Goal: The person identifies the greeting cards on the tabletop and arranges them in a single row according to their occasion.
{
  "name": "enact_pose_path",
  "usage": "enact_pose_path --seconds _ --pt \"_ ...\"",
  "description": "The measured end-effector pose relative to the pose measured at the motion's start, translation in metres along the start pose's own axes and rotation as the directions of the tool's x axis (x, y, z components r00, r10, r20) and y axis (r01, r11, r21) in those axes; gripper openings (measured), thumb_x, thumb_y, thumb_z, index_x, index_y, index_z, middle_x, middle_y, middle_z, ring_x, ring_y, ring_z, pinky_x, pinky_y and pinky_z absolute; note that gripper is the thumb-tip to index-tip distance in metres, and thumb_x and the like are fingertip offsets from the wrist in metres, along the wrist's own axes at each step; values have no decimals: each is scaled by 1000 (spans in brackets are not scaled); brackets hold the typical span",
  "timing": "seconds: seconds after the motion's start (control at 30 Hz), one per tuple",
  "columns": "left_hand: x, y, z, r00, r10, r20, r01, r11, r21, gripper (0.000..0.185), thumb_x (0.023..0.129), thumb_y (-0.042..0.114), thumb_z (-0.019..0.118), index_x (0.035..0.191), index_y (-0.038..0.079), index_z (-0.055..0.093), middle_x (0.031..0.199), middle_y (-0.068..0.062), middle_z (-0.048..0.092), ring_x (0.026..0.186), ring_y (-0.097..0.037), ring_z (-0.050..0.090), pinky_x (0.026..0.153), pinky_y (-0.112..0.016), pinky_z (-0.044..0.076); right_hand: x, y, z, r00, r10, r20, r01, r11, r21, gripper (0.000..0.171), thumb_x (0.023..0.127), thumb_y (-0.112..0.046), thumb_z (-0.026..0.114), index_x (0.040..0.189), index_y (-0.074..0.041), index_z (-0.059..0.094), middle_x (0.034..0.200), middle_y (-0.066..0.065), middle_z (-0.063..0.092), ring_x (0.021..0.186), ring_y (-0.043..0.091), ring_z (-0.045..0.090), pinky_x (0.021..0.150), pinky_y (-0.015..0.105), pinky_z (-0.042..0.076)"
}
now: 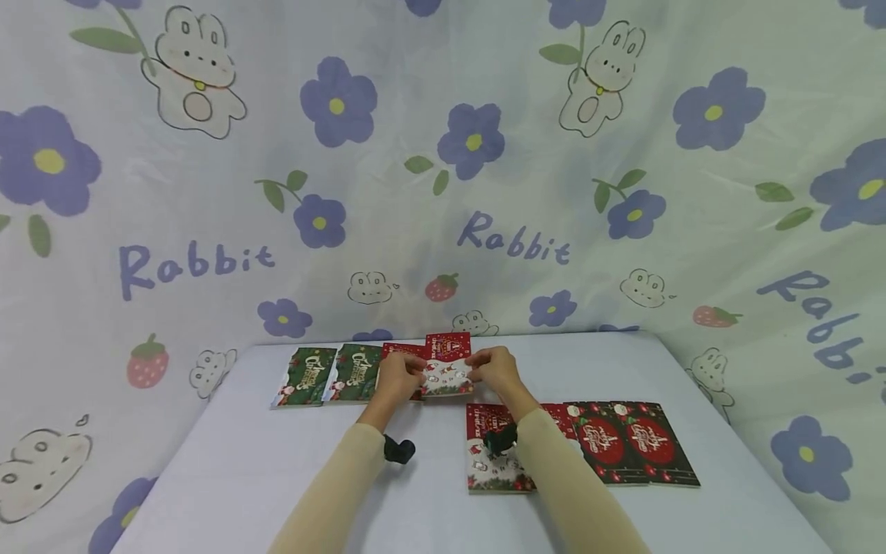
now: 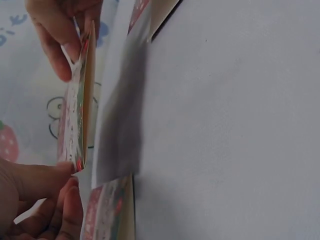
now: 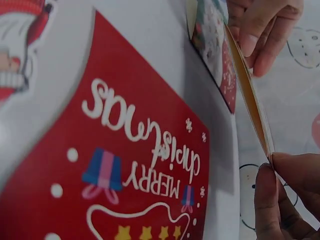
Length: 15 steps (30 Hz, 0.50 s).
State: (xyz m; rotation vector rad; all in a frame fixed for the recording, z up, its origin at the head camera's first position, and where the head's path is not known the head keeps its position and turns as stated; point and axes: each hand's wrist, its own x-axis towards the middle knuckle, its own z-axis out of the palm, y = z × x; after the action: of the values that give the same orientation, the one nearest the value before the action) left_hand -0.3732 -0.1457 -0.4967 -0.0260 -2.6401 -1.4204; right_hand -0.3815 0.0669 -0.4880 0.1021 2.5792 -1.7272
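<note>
Your left hand and right hand each pinch one side edge of the red Christmas card, held upright above the far middle of the worktop.

Risk: the grip is at fingertips only; uneven pull may bend the card or let it slip onto the far row.

Count:
- Far row: two green cards, one red card partly hidden.
- Near row: roughly four red cards; overlap prevents an exact count.
</note>
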Motion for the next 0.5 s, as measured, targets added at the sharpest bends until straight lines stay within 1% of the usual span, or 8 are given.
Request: enact_pose_path --seconds 0.2,0.4,0.5 --pt "1 -5 6 1000 -14 20 14 1000 -24 18 84 -9 80 100 -3 78 85 -10 70 77 -20 64 64 -32 54 5 6 2 1000 18 4 -18 999 -36 18 87 4 80 104 -4 80 96 8 68 87 22 65 89 43 53" --pt "4 -12 13 999 -42 16 43 999 -3 18 84 -8 81 101 -2 78 86 -9 71 78 -20 65 68 -36 55 10 14 7 1000 4 4 -3 997 -80 18 86 4 80 103 -2 79 94 9 68 87 22 65 85 40 54" --pt "6 -15 16 998 -55 15 55 998 6 18 84 -8 81 101 -1 78 87 -8 72 78 -19 65 69 -36 56 14 16 9 1000 16 -1 -16 995 -100 18 85 4 80 101 -3 80 94 8 68 85 20 65 83 37 55"
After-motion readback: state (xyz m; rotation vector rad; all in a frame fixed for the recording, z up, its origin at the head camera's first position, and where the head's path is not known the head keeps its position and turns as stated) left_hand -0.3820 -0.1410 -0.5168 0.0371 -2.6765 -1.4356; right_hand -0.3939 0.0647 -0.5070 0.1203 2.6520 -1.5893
